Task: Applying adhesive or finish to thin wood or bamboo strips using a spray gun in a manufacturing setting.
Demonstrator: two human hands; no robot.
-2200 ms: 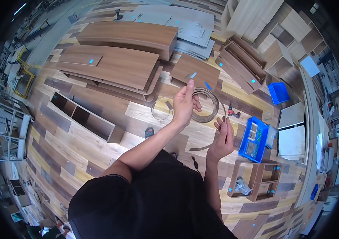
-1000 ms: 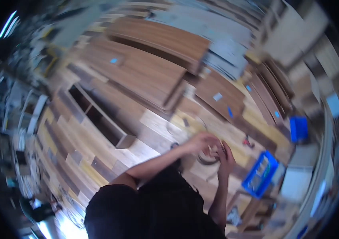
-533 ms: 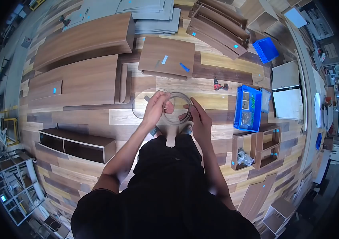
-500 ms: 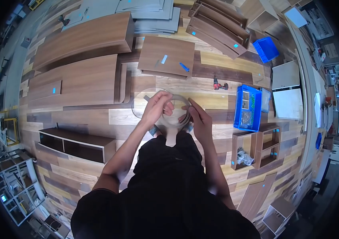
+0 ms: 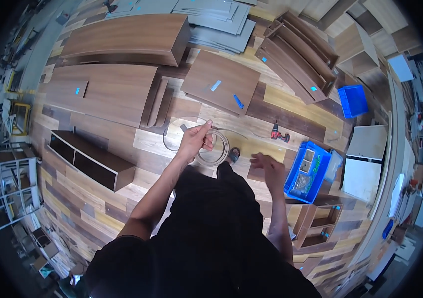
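My left hand point(image 5: 195, 140) is raised in front of me and grips a coil of pale edge-banding strip point(image 5: 210, 149), with a loose loop of it hanging to the left and a free end trailing right. My right hand point(image 5: 267, 169) is held out lower to the right, fingers spread and blurred, holding nothing. It is nearest the blue parts bin point(image 5: 307, 170) on the floor.
Brown wooden panels point(image 5: 112, 92) and a smaller board point(image 5: 220, 82) lie on the plank floor ahead. A long open cabinet box point(image 5: 90, 160) lies at left. A red drill point(image 5: 276, 133), another blue bin point(image 5: 352, 101) and a small cabinet point(image 5: 320, 226) are at right.
Both hands were together on the coil half a second ago. Now my right hand has let go and swung out to the right; my left hand keeps the coil. The view has tilted slightly.
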